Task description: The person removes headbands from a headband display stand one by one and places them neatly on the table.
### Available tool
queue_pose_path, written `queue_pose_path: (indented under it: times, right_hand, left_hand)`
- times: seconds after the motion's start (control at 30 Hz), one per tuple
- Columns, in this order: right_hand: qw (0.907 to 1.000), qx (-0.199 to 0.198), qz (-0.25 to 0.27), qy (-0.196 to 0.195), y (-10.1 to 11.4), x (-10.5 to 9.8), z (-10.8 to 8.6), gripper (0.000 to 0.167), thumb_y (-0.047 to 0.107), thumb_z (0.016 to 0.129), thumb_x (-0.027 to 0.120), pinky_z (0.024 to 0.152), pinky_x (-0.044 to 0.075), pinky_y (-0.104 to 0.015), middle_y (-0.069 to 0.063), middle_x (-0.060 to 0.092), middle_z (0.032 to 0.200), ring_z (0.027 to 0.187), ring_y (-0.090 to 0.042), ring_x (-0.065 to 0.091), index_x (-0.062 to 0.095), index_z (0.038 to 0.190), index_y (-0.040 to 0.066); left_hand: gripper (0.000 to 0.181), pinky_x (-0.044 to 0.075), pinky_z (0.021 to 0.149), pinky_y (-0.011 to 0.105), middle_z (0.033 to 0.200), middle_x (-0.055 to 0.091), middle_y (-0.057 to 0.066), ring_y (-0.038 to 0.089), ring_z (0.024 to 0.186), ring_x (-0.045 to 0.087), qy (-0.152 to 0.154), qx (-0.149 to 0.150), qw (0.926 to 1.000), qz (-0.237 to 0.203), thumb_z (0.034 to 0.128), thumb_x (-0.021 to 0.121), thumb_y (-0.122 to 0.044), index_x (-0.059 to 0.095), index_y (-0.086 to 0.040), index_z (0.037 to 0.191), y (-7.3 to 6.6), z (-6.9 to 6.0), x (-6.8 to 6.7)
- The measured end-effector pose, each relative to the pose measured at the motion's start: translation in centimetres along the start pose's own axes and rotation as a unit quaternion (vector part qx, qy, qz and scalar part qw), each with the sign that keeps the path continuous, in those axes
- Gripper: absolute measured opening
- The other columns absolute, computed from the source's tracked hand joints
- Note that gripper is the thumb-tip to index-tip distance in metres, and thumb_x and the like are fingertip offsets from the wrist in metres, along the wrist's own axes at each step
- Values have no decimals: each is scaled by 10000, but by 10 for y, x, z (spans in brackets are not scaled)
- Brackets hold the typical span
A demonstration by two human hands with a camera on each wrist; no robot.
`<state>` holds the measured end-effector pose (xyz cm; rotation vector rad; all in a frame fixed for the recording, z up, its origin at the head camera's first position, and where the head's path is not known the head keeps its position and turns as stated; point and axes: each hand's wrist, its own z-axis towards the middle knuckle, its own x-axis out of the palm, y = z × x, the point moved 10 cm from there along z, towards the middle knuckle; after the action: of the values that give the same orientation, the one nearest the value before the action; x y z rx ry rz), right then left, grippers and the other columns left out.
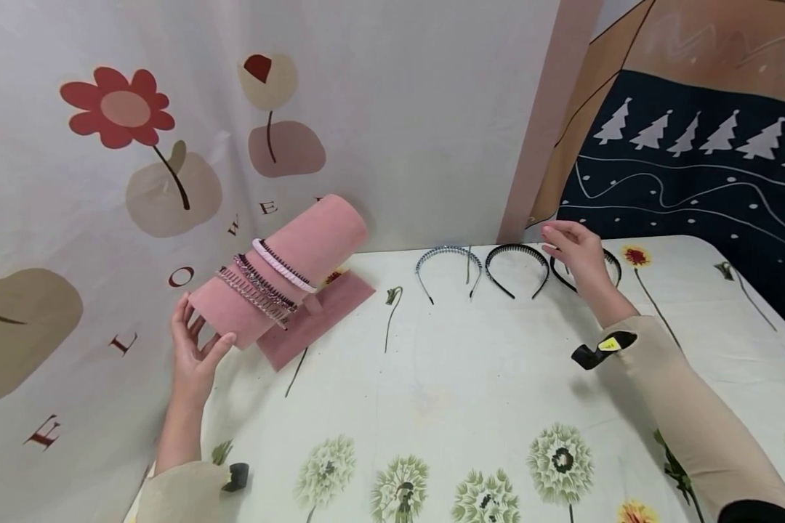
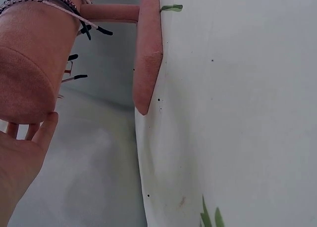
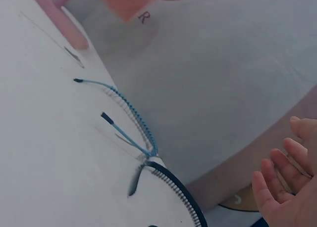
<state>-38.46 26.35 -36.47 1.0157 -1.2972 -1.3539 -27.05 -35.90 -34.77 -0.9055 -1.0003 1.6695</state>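
A pink velvety headband stand (image 1: 320,225), a padded roll on a flat base (image 1: 340,305), stands at the table's back left. Round its roll sit a white headband (image 1: 284,267), a dark glittery headband (image 1: 264,282) and a pale pink beaded headband (image 1: 251,296). My left hand (image 1: 195,356) grips the roll's near left end, thumb at its lower edge. At the right, my right hand (image 1: 578,254) is raised in front of a black headband (image 1: 618,272), partly hiding it. Nothing shows in its loosely bent fingers (image 3: 267,187).
A blue headband (image 1: 448,250) and another black headband (image 1: 517,248) lie in a row along the table's back edge. The table (image 1: 432,378) has a white flower-printed cover. A printed curtain (image 1: 399,131) hangs right behind it, and a dark tree-patterned cloth (image 1: 693,174) is at the right.
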Motion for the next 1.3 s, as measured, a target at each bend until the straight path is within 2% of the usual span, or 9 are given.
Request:
queue_pose_path:
  times: [0.2,0.4,0.57,0.7,0.83,0.97,1.1,1.2,1.3]
  right_hand:
    - [9974,-165,173,682,4,30,-5,226,193,957,659,848,576,-124,134,678,1027,965,17,658,632,1150,78]
    - [9916,-240,-612,1114,3,55,-11,345,280,968,646,882,566,-125,151,664,1063,965,52,656,617,1232,59]
    - [9855,-66,-991,1372,1,73,-18,447,311,978,629,914,560,-138,160,636,1106,1020,44,630,564,1315,25]
    - [9805,-63,-1232,1532,4,87,-23,447,321,986,615,952,557,-171,58,629,1211,1060,6,628,562,1328,38]
    - [9780,-83,-1191,1711,6,100,-27,424,295,990,611,978,553,-192,-46,617,1283,1088,-34,623,570,1321,33]
    - [9748,-139,-1251,1840,10,113,-30,418,296,986,615,986,550,-203,-80,614,1291,1044,-12,624,583,1318,43]
    - [9729,-213,-1252,1930,19,126,-32,414,296,985,615,1040,544,-304,-130,606,1309,1019,-9,627,585,1319,52]
    - [9720,-277,-1154,2027,27,138,-32,408,284,985,616,1070,529,-357,-137,595,1324,1060,-52,625,581,1320,53]
    - [9711,-370,-1008,2132,34,149,-32,398,256,984,619,1073,526,-357,-130,590,1334,1139,-135,618,582,1319,44]
  left_hand:
    - [885,454,959,62,1612,211,23,215,1414,301,-14,33,10000,-39,857,584,122,169,-167,1584,0,0,0]
    - [891,453,962,63,1608,213,21,210,1412,301,-8,33,10000,-44,854,586,126,171,-170,1585,0,1,0]
    - [887,454,957,57,1609,210,21,206,1411,304,11,23,10000,-13,858,586,126,172,-173,1583,0,1,0]
    - [882,456,956,56,1604,213,19,207,1406,306,10,39,10000,-50,857,581,135,177,-167,1580,-1,1,1]
    - [878,458,958,54,1599,219,15,208,1402,308,2,54,10000,-71,859,579,138,179,-167,1578,-2,1,0]
    - [875,459,954,51,1594,225,10,214,1399,311,-1,45,10000,-64,859,573,141,180,-168,1577,-2,1,0]
    - [872,457,951,50,1596,222,10,215,1401,310,8,32,10000,-44,862,570,136,182,-178,1577,-2,1,1]
    - [872,457,952,51,1598,220,11,209,1399,312,6,29,10000,-40,863,571,131,186,-190,1576,-2,1,1]
    - [874,456,952,50,1601,219,18,207,1398,313,-4,27,10000,1,863,577,125,183,-190,1577,-2,1,1]
